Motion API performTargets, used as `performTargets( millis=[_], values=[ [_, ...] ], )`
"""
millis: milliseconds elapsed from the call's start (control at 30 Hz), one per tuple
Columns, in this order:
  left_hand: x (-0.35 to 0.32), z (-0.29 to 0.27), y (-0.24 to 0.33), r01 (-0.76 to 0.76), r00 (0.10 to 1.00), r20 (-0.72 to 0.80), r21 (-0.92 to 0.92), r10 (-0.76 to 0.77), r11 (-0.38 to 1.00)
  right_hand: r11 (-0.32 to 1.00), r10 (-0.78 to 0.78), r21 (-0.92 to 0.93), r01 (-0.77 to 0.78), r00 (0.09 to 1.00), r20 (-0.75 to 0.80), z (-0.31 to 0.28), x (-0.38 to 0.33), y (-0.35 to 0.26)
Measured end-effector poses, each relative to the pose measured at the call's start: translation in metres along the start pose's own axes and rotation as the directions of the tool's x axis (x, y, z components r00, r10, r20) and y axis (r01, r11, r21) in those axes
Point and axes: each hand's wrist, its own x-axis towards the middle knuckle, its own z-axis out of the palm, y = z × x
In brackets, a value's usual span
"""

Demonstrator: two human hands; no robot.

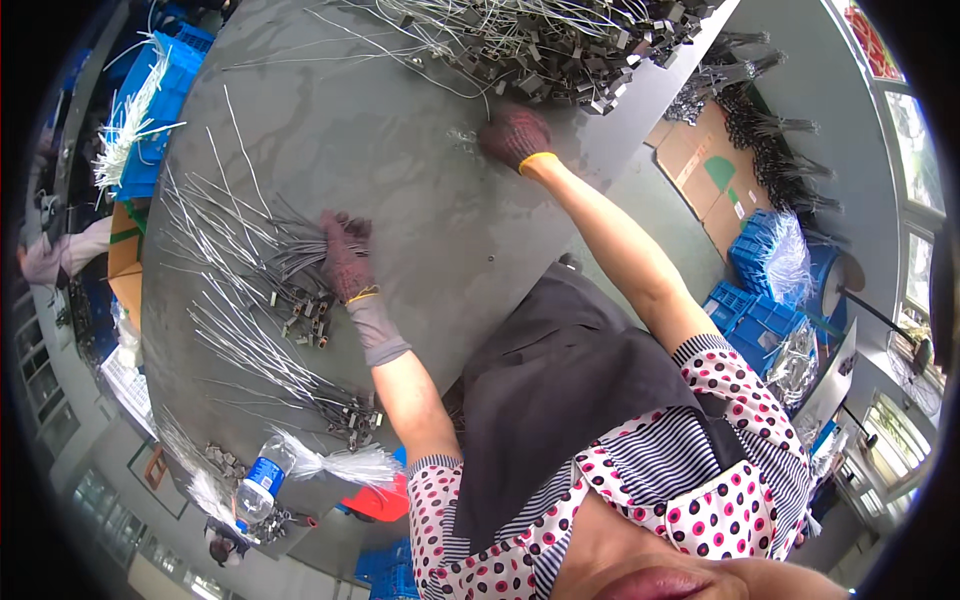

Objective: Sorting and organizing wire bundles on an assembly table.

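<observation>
Pressing down flat, the left hand (345,252) in its dark knitted work glove with a yellow cuff lies fingers together on a sorted bundle of thin grey wires with small dark metal end clips (262,262), pinning it to the big round grey worktable (420,200). The wires fan out from under the palm toward the table's left edge. Just below that bundle sits a second fanned bundle of the same clipped wires (290,375), apart from the hand.

Up top, the right hand (513,135), gloved the same way, reaches out with the arm at full stretch. Its fingers are curled over the table beside a few loose pale wires (462,135); whether they actually pinch anything, I cannot tell. Just beyond it rises a large tangled heap of unsorted wires and dark clips (540,45).

At the lower left rim stands a clear plastic water bottle with a blue label (258,482), next to a white bunch of plastic ties (340,465).
</observation>
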Motion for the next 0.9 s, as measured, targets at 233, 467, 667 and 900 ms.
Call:
performTargets(
  millis=[233, 467, 667, 900],
  values=[
    [-0.066, 0.074, -0.084, 0.203, 0.865, 0.464, 0.027, -0.192, 0.979, 0.878, -0.030, 0.478, -0.027, 0.993, 0.110, -0.009, -0.082, 0.097],
    [-0.102, 0.159, -0.161, 0.457, 0.760, 0.495, 0.054, -0.421, 0.888, 0.539, 0.007, 0.820, -0.192, 0.975, 0.224, -0.059, -0.204, 0.176],
    [-0.104, 0.154, -0.194, 0.560, 0.742, 0.488, -0.071, -0.461, 0.826, 0.596, 0.242, 0.557, -0.578, 0.791, 0.562, -0.054, -0.313, 0.262],
    [-0.106, 0.166, -0.151, 0.371, 0.855, 0.435, -0.129, -0.283, 0.920, 0.646, 0.400, 0.546, -0.533, 0.846, 0.353, -0.016, -0.395, 0.353]
  ],
)
